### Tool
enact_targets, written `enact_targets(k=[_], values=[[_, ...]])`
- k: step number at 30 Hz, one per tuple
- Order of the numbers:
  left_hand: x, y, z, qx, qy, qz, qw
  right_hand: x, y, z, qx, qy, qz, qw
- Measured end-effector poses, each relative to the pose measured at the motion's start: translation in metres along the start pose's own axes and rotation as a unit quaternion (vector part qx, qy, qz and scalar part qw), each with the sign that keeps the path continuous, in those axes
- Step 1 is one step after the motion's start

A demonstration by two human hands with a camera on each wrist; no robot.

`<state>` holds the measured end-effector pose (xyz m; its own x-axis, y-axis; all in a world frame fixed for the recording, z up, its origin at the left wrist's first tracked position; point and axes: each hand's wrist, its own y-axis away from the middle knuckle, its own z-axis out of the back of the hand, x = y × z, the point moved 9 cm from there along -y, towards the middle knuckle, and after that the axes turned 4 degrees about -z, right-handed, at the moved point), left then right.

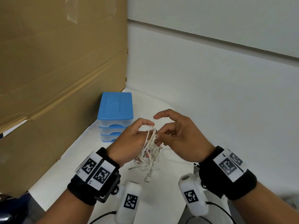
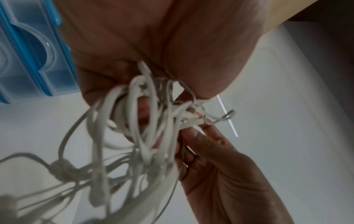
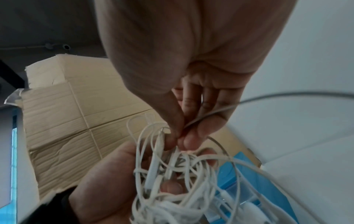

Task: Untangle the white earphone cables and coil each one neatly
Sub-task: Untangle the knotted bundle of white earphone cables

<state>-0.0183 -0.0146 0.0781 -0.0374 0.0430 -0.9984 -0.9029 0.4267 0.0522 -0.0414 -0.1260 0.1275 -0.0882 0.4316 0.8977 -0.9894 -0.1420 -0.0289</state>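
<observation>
The left hand (image 1: 132, 139) grips the tangled white earphone cables (image 1: 149, 152) up off the worktop (image 1: 161, 199), fingers curled round the top of the bundle, while the right hand (image 1: 182, 138) pinches one strand between thumb and fingertip right beside it, index finger lifted. Loops and an earbud (image 1: 147, 179) dangle below the hands, one strand trailing on the worktop. Behind the left hand stands a small blue-lidded drawer unit (image 1: 115, 113), against a big cardboard sheet (image 1: 56, 70).

A white table (image 1: 169, 199) meets a plain white wall (image 1: 210, 78) crossed by a thin grey line, with large brown cardboard sheets (image 1: 56, 70) standing along the left and a small blue-topped drawer unit (image 1: 115, 109) beside them, evenly lit
</observation>
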Motion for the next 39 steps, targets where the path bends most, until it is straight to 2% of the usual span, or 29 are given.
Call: enact_targets(k=[4,8,10,13,16,19,21,23,25,26,27,28,30,32,33,35,36,38,39], values=[[-0.007,-0.001,-0.003,0.016,0.009,-0.044,0.999,-0.005,-0.003,0.005,-0.032,-0.028,-0.025,0.999],[-0.008,-0.002,0.013,-0.046,-0.006,-0.059,0.997,-0.004,-0.006,0.027,-0.137,0.046,0.012,0.989],[-0.006,-0.003,0.021,-0.076,-0.034,-0.063,0.995,0.0,-0.003,0.033,-0.165,0.04,0.018,0.985],[-0.005,-0.004,0.026,-0.104,-0.095,-0.087,0.986,0.005,0.0,0.02,-0.123,0.015,0.006,0.992],[-0.007,-0.002,0.02,-0.104,-0.134,-0.11,0.979,0.003,-0.006,0.007,-0.08,0.084,-0.032,0.993],[0.0,-0.004,0.019,-0.103,-0.151,-0.1,0.978,-0.002,-0.015,0.008,-0.057,0.135,-0.046,0.988],[0.006,-0.007,0.026,-0.113,-0.152,-0.09,0.978,-0.006,-0.019,0.019,-0.083,0.066,-0.06,0.993],[0.017,-0.011,0.032,-0.121,-0.136,-0.058,0.982,-0.011,-0.022,0.027,-0.096,-0.098,-0.096,0.986],[0.031,-0.015,0.037,-0.132,-0.108,-0.018,0.985,-0.013,-0.023,0.024,-0.065,-0.289,-0.127,0.947],[0.038,-0.016,0.04,-0.138,-0.089,0.003,0.986,-0.013,-0.024,0.025,-0.053,-0.347,-0.133,0.927],[0.046,-0.017,0.043,-0.145,-0.065,0.025,0.987,-0.012,-0.025,0.028,-0.046,-0.36,-0.138,0.921],[0.053,-0.017,0.046,-0.153,-0.038,0.048,0.986,-0.013,-0.026,0.034,-0.052,-0.32,-0.142,0.935],[0.066,-0.018,0.054,-0.172,0.016,0.088,0.981,-0.012,-0.027,0.059,-0.111,-0.124,-0.135,0.977],[0.073,-0.019,0.06,-0.184,0.066,0.111,0.975,-0.006,-0.027,0.087,-0.191,0.025,-0.124,0.973],[0.075,-0.019,0.061,-0.186,0.086,0.117,0.972,-0.006,-0.028,0.099,-0.222,0.03,-0.133,0.965],[0.077,-0.02,0.061,-0.187,0.101,0.122,0.969,-0.017,-0.029,0.112,-0.255,-0.082,-0.197,0.943],[0.078,-0.02,0.06,-0.188,0.101,0.122,0.969,-0.021,-0.032,0.112,-0.246,-0.157,-0.228,0.929],[0.079,-0.019,0.058,-0.188,0.103,0.124,0.969,-0.015,-0.038,0.112,-0.211,-0.256,-0.236,0.913],[0.079,-0.018,0.057,-0.187,0.106,0.125,0.969,-0.007,-0.04,0.112,-0.188,-0.275,-0.221,0.917]])
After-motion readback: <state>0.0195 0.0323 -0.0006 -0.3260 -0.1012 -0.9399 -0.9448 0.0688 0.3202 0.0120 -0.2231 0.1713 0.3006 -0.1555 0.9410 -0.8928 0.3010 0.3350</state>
